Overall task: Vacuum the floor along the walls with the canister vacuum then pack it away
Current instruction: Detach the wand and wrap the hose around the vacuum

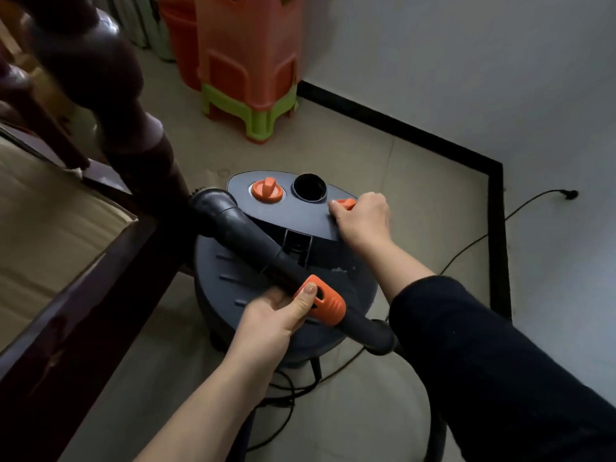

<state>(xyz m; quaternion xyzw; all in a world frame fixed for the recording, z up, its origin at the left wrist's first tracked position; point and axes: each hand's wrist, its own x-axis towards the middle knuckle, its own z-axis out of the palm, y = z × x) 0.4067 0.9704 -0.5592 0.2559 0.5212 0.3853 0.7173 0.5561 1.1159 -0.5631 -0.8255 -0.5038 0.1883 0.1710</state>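
Canister vacuum (pixel 286 261): stood on the floor by the wall corner. Hose handle (pixel 320 303) is gripped by the left hand (pixel 276 315); an orange knob (pixel 346 203) is pinched by the right hand (pixel 361 216). Judged rigid and heavy, best lifted by its lid.

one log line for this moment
left hand grips hose wand at orange collar | right hand grips orange tab on canister vacuum lid | inlet port empty | plug on floor
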